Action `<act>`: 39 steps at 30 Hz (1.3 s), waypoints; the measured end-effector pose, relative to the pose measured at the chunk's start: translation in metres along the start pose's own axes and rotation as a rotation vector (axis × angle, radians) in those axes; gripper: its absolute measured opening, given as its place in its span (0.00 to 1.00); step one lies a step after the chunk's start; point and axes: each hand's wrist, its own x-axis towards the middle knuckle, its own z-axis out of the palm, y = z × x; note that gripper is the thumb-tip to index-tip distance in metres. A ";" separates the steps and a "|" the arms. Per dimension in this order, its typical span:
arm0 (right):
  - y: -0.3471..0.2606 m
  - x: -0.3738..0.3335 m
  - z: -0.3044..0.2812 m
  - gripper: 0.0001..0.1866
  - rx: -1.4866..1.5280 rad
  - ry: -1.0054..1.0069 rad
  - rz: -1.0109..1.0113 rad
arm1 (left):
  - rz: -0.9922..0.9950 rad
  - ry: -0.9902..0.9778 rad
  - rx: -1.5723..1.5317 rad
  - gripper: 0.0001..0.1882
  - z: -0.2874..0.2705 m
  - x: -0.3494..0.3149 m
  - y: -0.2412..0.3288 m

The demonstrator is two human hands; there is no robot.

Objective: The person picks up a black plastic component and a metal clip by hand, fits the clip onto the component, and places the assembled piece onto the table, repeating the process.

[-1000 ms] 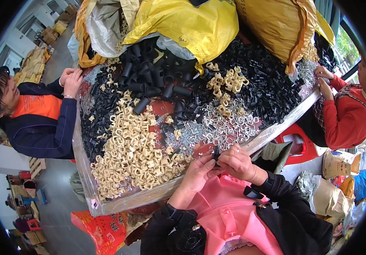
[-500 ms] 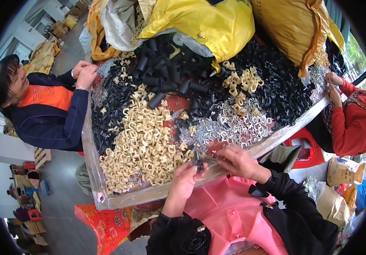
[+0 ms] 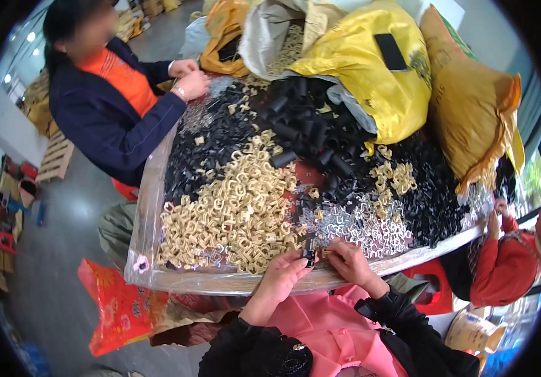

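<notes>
My left hand is closed at the table's near edge, pinching a small black plastic part upright between thumb and fingertips. Just to its right, my right hand is closed, fingertips drawn together close to the black part. Whatever those fingertips hold is too small to make out. Left of my hands spreads a big heap of cream-coloured plastic rings. Loose silver metal loops lie beyond my right hand, with tiny metal pieces beside them.
Black tubes and small black parts cover the far and right areas. A yellow bag carries a phone. An orange sack stands right. Co-workers' hands work at far left and right. The table's wrapped rim borders my forearms.
The view has swung, bringing the phone on the yellow bag into sight. My right fingertips are nearer to the black part, which my left hand still holds.
</notes>
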 end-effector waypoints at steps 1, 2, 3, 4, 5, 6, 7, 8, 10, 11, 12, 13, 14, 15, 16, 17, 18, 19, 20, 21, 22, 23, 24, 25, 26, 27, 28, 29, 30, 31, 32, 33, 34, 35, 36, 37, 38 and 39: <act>-0.003 0.000 -0.002 0.05 0.048 -0.004 0.076 | -0.011 -0.006 0.006 0.12 0.000 0.001 0.000; -0.005 0.000 -0.003 0.05 0.096 -0.004 0.155 | -0.025 -0.013 0.014 0.12 -0.001 -0.001 -0.001; -0.006 0.001 -0.004 0.05 0.090 -0.016 0.153 | -0.018 -0.011 0.002 0.12 -0.002 0.000 -0.002; -0.006 0.003 -0.004 0.05 0.095 -0.021 0.157 | -0.016 -0.032 -0.004 0.12 -0.004 0.001 -0.003; -0.006 0.003 -0.004 0.05 0.101 -0.024 0.163 | -0.014 -0.053 -0.008 0.13 -0.005 0.001 -0.004; -0.006 0.004 -0.004 0.04 0.108 -0.027 0.169 | -0.014 -0.075 -0.011 0.13 -0.007 0.002 -0.005; -0.005 0.004 -0.003 0.04 0.105 -0.034 0.170 | -0.012 -0.073 -0.018 0.13 -0.008 0.002 -0.005; -0.004 0.004 -0.003 0.05 0.121 -0.040 0.172 | -0.022 -0.088 0.007 0.13 -0.008 0.003 -0.004; -0.002 0.004 -0.003 0.05 0.154 -0.053 0.175 | -0.042 -0.116 0.059 0.13 -0.009 0.003 -0.004; -0.002 0.004 -0.003 0.05 0.155 -0.058 0.175 | -0.041 -0.113 0.056 0.13 -0.010 0.003 -0.004; -0.002 0.004 -0.003 0.05 0.144 -0.072 0.168 | -0.052 -0.117 0.073 0.13 -0.010 0.002 -0.005; -0.001 0.003 -0.002 0.05 0.137 -0.085 0.160 | -0.065 -0.119 0.092 0.13 -0.011 0.003 -0.006; -0.001 0.005 -0.001 0.05 0.131 -0.098 0.151 | -0.077 -0.120 0.112 0.14 -0.012 0.003 -0.006; -0.002 0.006 0.000 0.05 0.137 -0.104 0.148 | -0.074 -0.112 0.112 0.14 -0.012 0.003 -0.007; -0.004 0.006 -0.001 0.05 0.121 -0.112 0.147 | -0.058 -0.128 0.107 0.14 -0.012 0.004 -0.008; -0.008 0.008 -0.002 0.05 0.106 -0.119 0.145 | -0.043 -0.145 0.102 0.15 -0.011 0.004 -0.009; -0.011 0.008 -0.003 0.06 0.092 -0.120 0.147 | -0.032 -0.164 0.103 0.16 -0.011 0.004 -0.009; -0.013 0.009 -0.004 0.06 0.101 -0.117 0.147 | -0.036 -0.158 0.110 0.16 -0.012 0.003 -0.009; -0.014 0.010 -0.005 0.06 0.081 -0.121 0.134 | -0.039 -0.163 0.108 0.16 -0.012 0.003 -0.008; -0.016 0.011 -0.006 0.06 0.061 -0.124 0.122 | -0.044 -0.170 0.107 0.16 -0.013 0.002 -0.008; -0.017 0.013 -0.005 0.06 0.041 -0.124 0.110 | -0.049 -0.177 0.107 0.16 -0.013 0.002 -0.007; -0.018 0.014 -0.006 0.06 0.046 -0.105 0.118 | -0.063 -0.184 0.121 0.16 -0.013 0.003 -0.007; -0.019 0.015 -0.007 0.06 0.063 -0.108 0.108 | -0.058 -0.168 0.107 0.16 -0.012 0.003 -0.008; -0.020 0.015 -0.007 0.06 0.081 -0.113 0.096 | -0.052 -0.150 0.093 0.16 -0.013 0.002 -0.009; -0.020 0.016 -0.007 0.07 0.098 -0.116 0.083 | -0.044 -0.134 0.080 0.16 -0.014 0.001 -0.009; -0.019 0.017 -0.006 0.07 0.103 -0.094 0.087 | -0.056 -0.143 0.098 0.16 -0.017 0.000 -0.010; -0.017 0.016 -0.009 0.07 0.110 -0.110 0.074 | -0.065 -0.147 0.083 0.16 -0.020 0.003 -0.013; -0.015 0.015 -0.012 0.07 0.118 -0.125 0.059 | -0.074 -0.151 0.069 0.16 -0.022 0.005 -0.015; -0.013 0.014 -0.013 0.08 0.124 -0.148 0.036 | -0.073 -0.151 0.051 0.16 -0.023 0.005 -0.015; -0.011 0.013 -0.013 0.08 0.120 -0.121 0.040 | -0.085 -0.168 0.068 0.16 -0.022 0.004 -0.015; -0.007 0.012 -0.012 0.08 0.134 -0.134 0.053 | -0.078 -0.140 0.067 0.16 -0.022 0.003 -0.014; -0.003 0.010 -0.011 0.08 0.152 -0.150 0.064 | -0.069 -0.107 0.065 0.16 -0.021 0.001 -0.013; 0.000 0.008 -0.011 0.08 0.170 -0.166 0.074 | -0.058 -0.075 0.063 0.17 -0.020 0.000 -0.012; -0.001 0.007 -0.012 0.08 0.168 -0.148 0.072 | -0.062 -0.086 0.077 0.17 -0.019 -0.002 -0.011; -0.003 0.008 -0.013 0.08 0.203 -0.169 0.070 | -0.043 -0.093 0.083 0.17 -0.016 -0.004 -0.009; -0.005 0.008 -0.014 0.07 0.237 -0.192 0.066 | -0.024 -0.099 0.088 0.17 -0.014 -0.006 -0.008; -0.006 0.007 -0.015 0.07 0.272 -0.219 0.060 | -0.001 -0.102 0.091 0.17 -0.012 -0.008 -0.008; -0.005 0.007 -0.014 0.07 0.271 -0.208 0.053 | 0.001 -0.109 0.101 0.17 -0.010 -0.010 -0.008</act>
